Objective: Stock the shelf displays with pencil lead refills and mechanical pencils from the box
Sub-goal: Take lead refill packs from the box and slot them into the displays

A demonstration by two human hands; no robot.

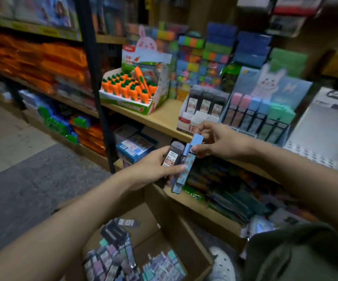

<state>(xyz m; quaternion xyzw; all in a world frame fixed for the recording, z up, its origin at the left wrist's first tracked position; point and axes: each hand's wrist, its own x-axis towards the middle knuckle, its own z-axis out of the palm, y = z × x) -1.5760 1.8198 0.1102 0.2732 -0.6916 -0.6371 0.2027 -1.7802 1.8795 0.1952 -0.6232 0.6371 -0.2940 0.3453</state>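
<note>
My left hand (154, 165) grips a small bundle of lead refill cases: a dark one with a red-and-white label (172, 157) and a blue-capped patterned one (186, 165). My right hand (220, 140) pinches the top of a blue refill case (197, 139) right beside that bundle. On the wooden shelf (164, 116) stand a white display of dark refill cases (202, 106) and a rabbit display of pink, blue and green refills (259, 116). The open cardboard box (164, 232) below holds several loose refill cases (119, 258).
A carrot-shaped pencil display (131, 88) stands at the shelf's left end beside a black upright post (97, 78). Coloured erasers are stacked behind the displays. A white boxed item (326, 128) sits at the right. Lower shelves hold packed stationery. Grey floor lies to the left.
</note>
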